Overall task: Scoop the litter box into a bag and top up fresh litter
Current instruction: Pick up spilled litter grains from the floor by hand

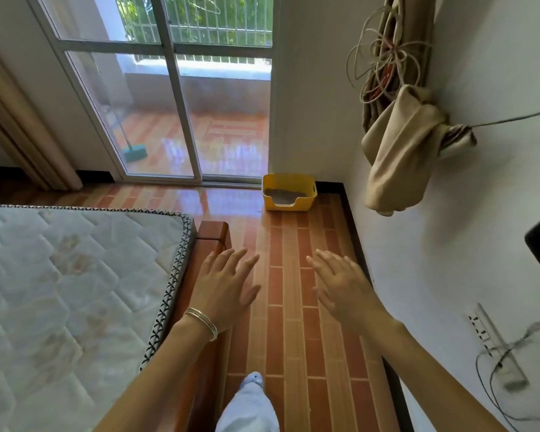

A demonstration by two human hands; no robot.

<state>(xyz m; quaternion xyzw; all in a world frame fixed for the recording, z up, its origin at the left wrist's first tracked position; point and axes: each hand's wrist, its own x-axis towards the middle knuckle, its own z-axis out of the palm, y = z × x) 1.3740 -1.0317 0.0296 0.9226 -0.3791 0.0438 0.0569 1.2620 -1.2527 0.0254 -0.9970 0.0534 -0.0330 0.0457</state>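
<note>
No legible text, label, brand, number or sign is visible on the yellow litter box (289,192), the mattress (75,291) or the wall power strip (493,347).

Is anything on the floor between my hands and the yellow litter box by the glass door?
Nothing visible. Only tiled floor runs from the left hand and right hand to the litter box in the corner; the bed frame sits off to the left.
</note>
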